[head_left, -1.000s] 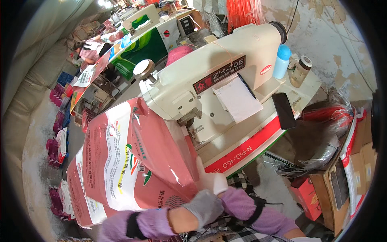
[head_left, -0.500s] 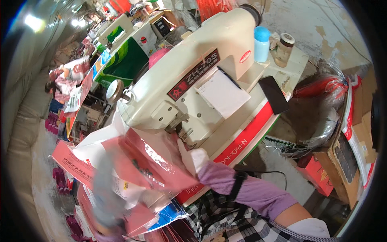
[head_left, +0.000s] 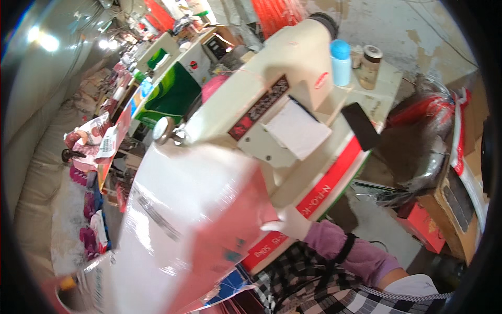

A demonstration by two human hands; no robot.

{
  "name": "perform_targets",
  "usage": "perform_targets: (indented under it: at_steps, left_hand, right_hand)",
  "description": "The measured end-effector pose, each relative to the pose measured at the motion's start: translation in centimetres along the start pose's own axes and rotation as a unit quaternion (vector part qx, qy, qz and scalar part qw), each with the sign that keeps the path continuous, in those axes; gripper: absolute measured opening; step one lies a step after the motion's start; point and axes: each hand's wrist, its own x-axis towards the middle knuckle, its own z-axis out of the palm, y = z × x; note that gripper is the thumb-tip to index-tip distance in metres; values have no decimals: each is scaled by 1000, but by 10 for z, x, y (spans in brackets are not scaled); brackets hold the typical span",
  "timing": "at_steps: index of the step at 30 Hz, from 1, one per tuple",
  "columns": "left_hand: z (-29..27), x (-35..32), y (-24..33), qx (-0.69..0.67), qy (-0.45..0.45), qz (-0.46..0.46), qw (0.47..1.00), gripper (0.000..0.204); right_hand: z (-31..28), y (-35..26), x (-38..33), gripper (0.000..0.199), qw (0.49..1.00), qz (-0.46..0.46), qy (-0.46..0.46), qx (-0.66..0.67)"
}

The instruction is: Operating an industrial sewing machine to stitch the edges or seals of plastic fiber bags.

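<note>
"Since the pink-and-white sack (head_left: 188, 230) spreads from the centre down to the lower left of the frame, how does the person manage so wide a thing?"

"By its margin, on one side at least. The right hand (head_left: 291, 224), in a white glove, pinches the pink side just right of centre, thumb over the film. Gripping an edge rather than the middle probably lets the slack panel be steered without crumpling it."

"And the left hand?"

"Lost in the blur at the lower left. Whether it grasps anything or has let go cannot be told."

"Why is so much of the sewing machine (head_left: 300, 78) hidden?"

"The sack comes between the camera and the machine's working end. Whether the two touch cannot be told either. Held lower, something so broad would likely fold against the person's lap."

"The small things look sorted."

"They do. The notepad (head_left: 298, 131) rests against the machine, a dark pen (head_left: 304, 108) along its upper edge, likely so notes can be made without a long reach. The phone (head_left: 361, 126) lies just right of it. The blue bottle (head_left: 341, 64) and the clear jar (head_left: 369, 69) stand upright on the table (head_left: 386, 88) at the upper right, presumably there to be clear of the swinging film."
</note>
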Motion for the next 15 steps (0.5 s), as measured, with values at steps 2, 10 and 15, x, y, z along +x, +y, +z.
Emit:
perform_targets:
  at_steps: [2,10,15]
  left_hand:
    - [3,-50,43,-81,-14,-46,995,38]
    - [277,-176,52,-145,-229,-97,957,33]
    - [271,-187,-58,-131,-167,-347,914,39]
  right_hand:
    - [4,10,-12,37,996,67,-63,11]
    - [90,6,-30,31,934,-229,-38,-272]
    - [165,-37,69,25,967,-27,-122,-223]
